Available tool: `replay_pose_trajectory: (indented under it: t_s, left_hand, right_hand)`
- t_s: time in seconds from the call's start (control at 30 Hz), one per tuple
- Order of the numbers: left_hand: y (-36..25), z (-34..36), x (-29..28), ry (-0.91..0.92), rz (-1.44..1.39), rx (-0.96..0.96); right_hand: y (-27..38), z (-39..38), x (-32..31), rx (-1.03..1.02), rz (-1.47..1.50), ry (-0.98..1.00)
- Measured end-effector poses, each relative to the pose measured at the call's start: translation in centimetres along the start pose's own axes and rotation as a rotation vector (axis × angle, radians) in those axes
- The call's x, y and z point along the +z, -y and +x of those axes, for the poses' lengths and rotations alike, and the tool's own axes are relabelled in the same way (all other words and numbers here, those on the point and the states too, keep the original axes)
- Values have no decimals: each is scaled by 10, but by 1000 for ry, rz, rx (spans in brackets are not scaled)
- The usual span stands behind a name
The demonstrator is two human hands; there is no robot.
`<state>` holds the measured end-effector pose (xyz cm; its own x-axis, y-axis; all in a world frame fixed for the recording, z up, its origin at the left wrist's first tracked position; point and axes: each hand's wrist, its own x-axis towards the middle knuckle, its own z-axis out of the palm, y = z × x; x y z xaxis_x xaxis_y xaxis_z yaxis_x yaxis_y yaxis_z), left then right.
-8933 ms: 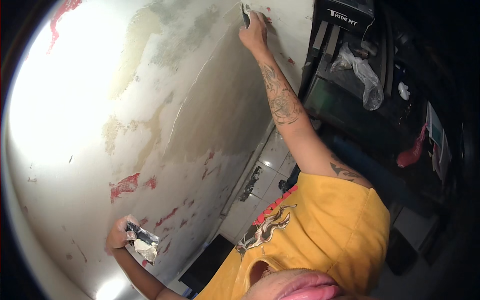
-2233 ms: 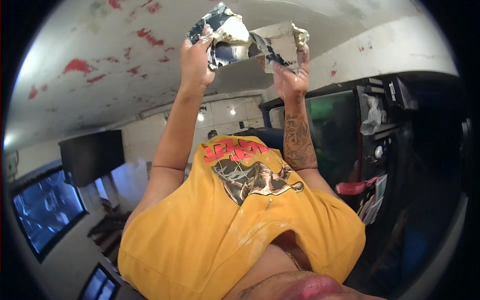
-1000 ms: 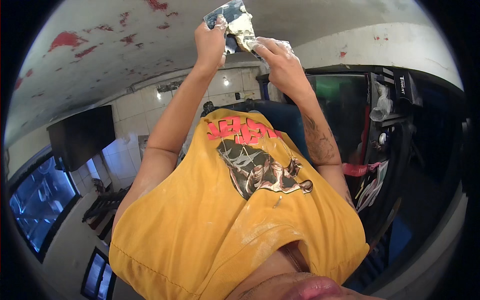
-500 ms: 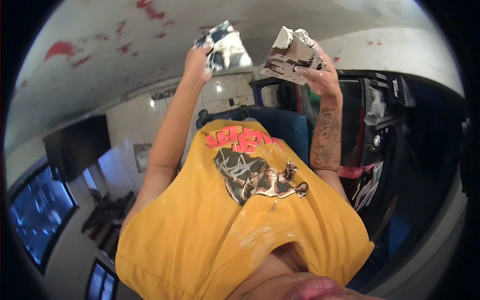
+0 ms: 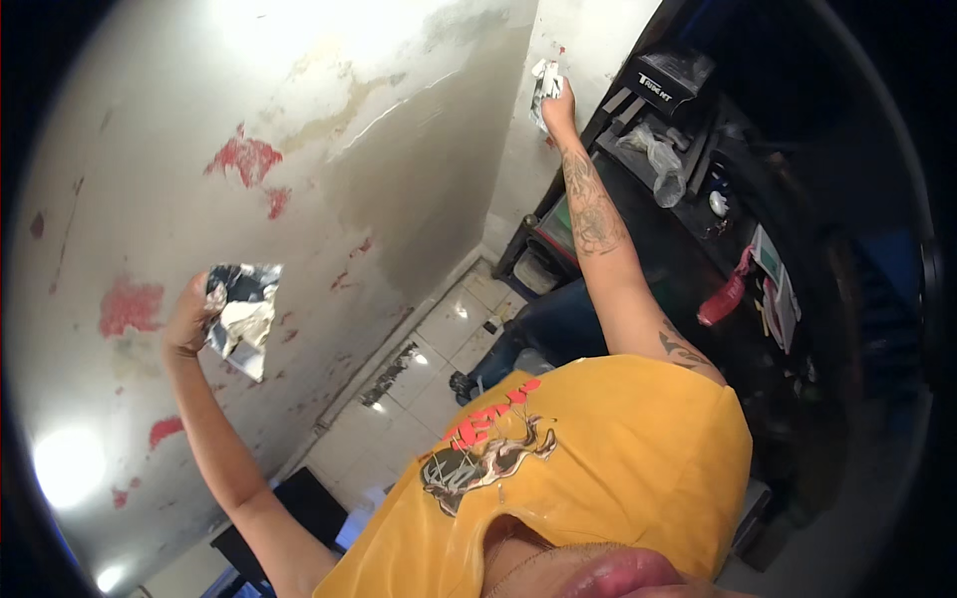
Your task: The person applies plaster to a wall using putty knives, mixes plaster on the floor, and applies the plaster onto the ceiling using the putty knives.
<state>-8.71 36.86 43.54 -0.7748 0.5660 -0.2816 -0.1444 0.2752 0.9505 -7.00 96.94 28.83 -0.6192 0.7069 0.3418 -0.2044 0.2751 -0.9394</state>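
A person in a yellow printed shirt (image 5: 618, 448) stands before a rough, pale plastered wall (image 5: 329, 149) blotched with flaking red paint. The left hand (image 5: 189, 319), out to the left, grips a flat shiny metal plate (image 5: 242, 317) smeared with thick white filler. The right hand (image 5: 558, 100), raised far up, is closed on a small filler-caked scraper (image 5: 543, 85) pressed to the wall beside a dark shelf unit (image 5: 688, 169). Glossy pale floor tiles (image 5: 439, 339) lie below

Putty-loaded metal hawk (image 5: 242, 317), scraper (image 5: 544, 88) against wall
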Motion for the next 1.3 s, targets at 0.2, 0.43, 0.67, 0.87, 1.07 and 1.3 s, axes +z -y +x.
replay_pose_trajectory:
  t_s: [0.2, 0.43, 0.67, 0.87, 1.07, 1.3]
  left_hand:
    - [-14, -3, -41, 80, 365, -141]
    - [-2, -8, -51, 29, 259, -190]
    - [-1, -14, -56, 104, 186, -235]
    - [-12, -12, -42, 35, 188, -236]
    - [-17, -17, -35, 53, 191, -246]
    - [-1, -25, -51, -19, 265, -225]
  right_hand:
    - [4, 37, 55, -313, -260, -239]
    - [45, -4, 139, -219, -370, -281]
    - [64, -105, 159, -416, -274, -155]
    - [7, 10, 73, -300, -216, -290]
    - [5, 52, 89, -324, -148, -203]
    - [45, 10, 121, -253, -292, -315]
